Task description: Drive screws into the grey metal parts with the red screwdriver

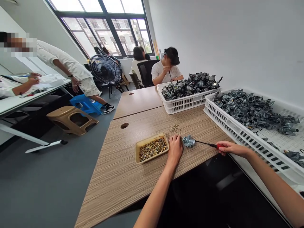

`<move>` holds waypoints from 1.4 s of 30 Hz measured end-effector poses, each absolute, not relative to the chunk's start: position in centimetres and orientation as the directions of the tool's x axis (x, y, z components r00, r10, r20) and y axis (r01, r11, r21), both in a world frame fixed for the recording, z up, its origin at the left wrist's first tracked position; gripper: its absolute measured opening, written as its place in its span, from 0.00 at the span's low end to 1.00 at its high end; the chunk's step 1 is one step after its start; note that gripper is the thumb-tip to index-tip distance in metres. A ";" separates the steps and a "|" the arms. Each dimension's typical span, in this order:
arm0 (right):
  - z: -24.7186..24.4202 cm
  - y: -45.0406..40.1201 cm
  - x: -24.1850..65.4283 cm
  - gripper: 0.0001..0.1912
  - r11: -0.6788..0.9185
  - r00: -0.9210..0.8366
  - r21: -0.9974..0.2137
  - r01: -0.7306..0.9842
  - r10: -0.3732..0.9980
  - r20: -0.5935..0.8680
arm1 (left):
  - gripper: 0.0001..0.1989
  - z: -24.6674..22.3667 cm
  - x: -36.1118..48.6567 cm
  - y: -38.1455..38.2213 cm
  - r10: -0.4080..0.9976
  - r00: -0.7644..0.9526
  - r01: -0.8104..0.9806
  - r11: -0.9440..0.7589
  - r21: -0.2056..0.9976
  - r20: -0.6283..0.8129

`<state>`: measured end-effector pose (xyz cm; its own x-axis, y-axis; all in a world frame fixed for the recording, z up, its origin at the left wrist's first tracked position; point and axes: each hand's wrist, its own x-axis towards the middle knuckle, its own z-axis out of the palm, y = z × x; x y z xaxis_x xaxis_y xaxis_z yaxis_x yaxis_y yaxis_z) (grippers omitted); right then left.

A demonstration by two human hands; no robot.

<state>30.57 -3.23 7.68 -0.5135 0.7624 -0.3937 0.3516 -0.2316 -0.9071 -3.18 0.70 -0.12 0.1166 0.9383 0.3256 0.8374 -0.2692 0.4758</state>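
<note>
A small grey metal carburetor [189,141] lies on the wood-grain table. My left hand [175,147] is closed at its left end, the fingers curled and partly hiding that side. In my right hand [226,148] is a screwdriver [204,143] with a red handle and a long dark shaft, gripped by the handle. Its shaft points left, and the tip meets the right end of the carburetor. Just left of my left hand sits a shallow tan tray [137,154] full of small brass pieces. A few loose brass pieces [175,128] lie beyond my fingers.
A white crate [180,105] heaped with carburetors stands at the table's far side. Another white crate [234,134] of carburetors is close to my right arm. Across the table a person [158,70] sits working. A cable hole [124,125], fan [104,69] and stools are leftward.
</note>
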 end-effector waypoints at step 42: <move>3.3 -3.1 32.9 0.11 -0.428 -0.403 -0.857 -0.288 0.866 -0.297 | 0.14 -0.2 -4.0 0.8 0.930 0.212 0.839 -0.331 0.433 0.301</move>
<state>32.88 -3.06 3.30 -0.4026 0.8659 -0.2969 -0.2881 -0.4277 -0.8568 -4.00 0.79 -0.21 0.2116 0.9300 0.3007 0.8387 -0.3307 0.4326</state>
